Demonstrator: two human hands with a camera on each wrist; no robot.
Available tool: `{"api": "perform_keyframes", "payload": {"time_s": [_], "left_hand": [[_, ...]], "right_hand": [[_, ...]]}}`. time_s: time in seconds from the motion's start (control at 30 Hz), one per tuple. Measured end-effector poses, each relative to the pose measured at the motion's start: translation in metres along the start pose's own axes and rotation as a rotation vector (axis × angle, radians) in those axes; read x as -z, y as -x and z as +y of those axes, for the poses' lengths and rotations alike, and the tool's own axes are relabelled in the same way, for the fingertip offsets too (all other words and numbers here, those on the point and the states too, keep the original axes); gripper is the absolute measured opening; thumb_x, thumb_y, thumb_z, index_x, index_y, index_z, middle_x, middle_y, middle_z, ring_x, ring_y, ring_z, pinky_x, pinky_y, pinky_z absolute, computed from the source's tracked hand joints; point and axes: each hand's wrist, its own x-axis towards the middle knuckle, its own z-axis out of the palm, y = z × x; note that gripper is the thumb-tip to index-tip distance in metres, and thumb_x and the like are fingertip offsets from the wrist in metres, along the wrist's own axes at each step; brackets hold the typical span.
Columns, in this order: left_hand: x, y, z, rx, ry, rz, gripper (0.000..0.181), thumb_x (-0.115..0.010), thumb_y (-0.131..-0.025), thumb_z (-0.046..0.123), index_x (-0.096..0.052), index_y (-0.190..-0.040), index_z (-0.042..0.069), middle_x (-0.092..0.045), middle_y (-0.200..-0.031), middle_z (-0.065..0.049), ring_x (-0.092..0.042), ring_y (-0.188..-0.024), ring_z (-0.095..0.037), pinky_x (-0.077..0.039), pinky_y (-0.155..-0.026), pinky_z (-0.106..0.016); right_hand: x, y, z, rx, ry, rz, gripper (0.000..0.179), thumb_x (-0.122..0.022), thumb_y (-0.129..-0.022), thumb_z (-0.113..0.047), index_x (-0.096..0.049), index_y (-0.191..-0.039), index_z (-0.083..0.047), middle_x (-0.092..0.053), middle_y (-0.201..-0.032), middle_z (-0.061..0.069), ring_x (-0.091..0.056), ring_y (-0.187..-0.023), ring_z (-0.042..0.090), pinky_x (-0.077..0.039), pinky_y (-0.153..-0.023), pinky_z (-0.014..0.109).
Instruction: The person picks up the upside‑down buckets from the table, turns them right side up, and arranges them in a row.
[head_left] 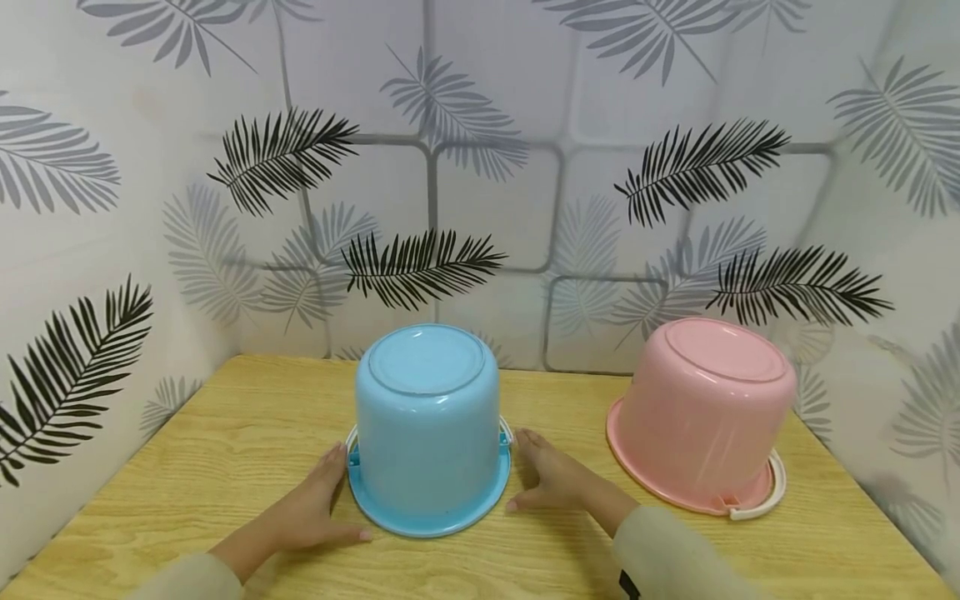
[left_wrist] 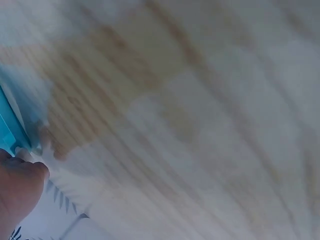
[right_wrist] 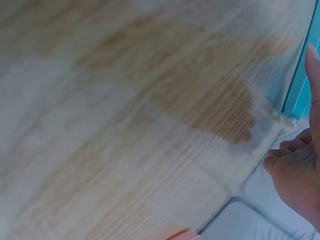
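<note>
An upside-down blue bucket (head_left: 427, 433) stands on the wooden table, its white handle lying round the back of the rim. At its left side my left hand (head_left: 311, 508) has the fingers reaching to the rim by the handle joint, the thumb spread toward the front. On the other side my right hand (head_left: 555, 475) is spread beside the rim, fingers near the right handle joint. Both wrist views catch only an edge of the blue bucket (left_wrist: 9, 125) (right_wrist: 300, 90). Neither hand is curled round it; exact contact is hard to tell.
A pink bucket (head_left: 705, 417), also upside down, sits at the right of the table (head_left: 270, 417), its white handle (head_left: 772, 492) sticking out at the front right. A leaf-patterned wall (head_left: 495, 200) rises behind the table and along its sides.
</note>
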Motion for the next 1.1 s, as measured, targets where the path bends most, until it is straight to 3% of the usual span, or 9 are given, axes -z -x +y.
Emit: {"api": "perform_keyframes", "payload": {"time_s": [0.2,0.63,0.83,0.97,1.1], "left_hand": [[-0.003,-0.009,0.0,0.01,0.088,0.019,0.127,-0.079,-0.066,0.048,0.002,-0.144,-0.011,0.003,-0.151,-0.033,0.001,-0.138,-0.05,-0.008,-0.109,-0.064],[-0.002,-0.017,0.0,0.029,0.112,0.033,0.131,-0.083,-0.06,0.047,-0.001,-0.145,-0.009,-0.002,-0.151,-0.031,-0.003,-0.139,-0.049,-0.012,-0.11,-0.062],[-0.002,-0.017,0.001,0.006,0.123,0.041,0.129,-0.083,-0.06,0.045,-0.002,-0.145,-0.009,-0.004,-0.151,-0.032,-0.006,-0.138,-0.05,-0.015,-0.109,-0.064],[-0.004,-0.015,0.003,-0.026,0.112,0.063,0.129,-0.084,-0.059,0.046,-0.006,-0.145,-0.009,-0.009,-0.15,-0.033,-0.011,-0.137,-0.051,-0.018,-0.109,-0.063],[-0.004,-0.013,0.005,-0.027,0.079,0.087,0.129,-0.084,-0.057,0.047,-0.01,-0.143,-0.012,-0.014,-0.148,-0.036,-0.016,-0.135,-0.052,-0.022,-0.108,-0.062]], "right_hand": [[0.0,-0.009,0.004,-0.078,-0.032,0.007,0.106,-0.082,-0.067,-0.037,-0.022,-0.146,0.001,-0.023,-0.152,0.02,-0.024,-0.14,0.036,-0.025,-0.113,0.05],[-0.005,-0.021,0.003,-0.083,-0.07,-0.022,0.11,-0.083,-0.064,-0.033,-0.019,-0.146,0.003,-0.023,-0.152,0.019,-0.024,-0.14,0.035,-0.025,-0.113,0.048],[-0.009,-0.024,0.0,-0.056,-0.119,-0.037,0.116,-0.085,-0.062,-0.03,-0.013,-0.147,0.004,-0.02,-0.152,0.021,-0.022,-0.14,0.036,-0.023,-0.114,0.049],[-0.011,-0.023,0.0,-0.051,-0.103,-0.028,0.116,-0.086,-0.06,-0.03,-0.016,-0.146,0.003,-0.026,-0.151,0.02,-0.027,-0.138,0.036,-0.027,-0.112,0.048],[-0.011,-0.022,-0.001,0.007,-0.074,-0.008,0.112,-0.087,-0.059,-0.028,-0.023,-0.144,0.006,-0.035,-0.146,0.021,-0.036,-0.134,0.036,-0.033,-0.109,0.047]]}}
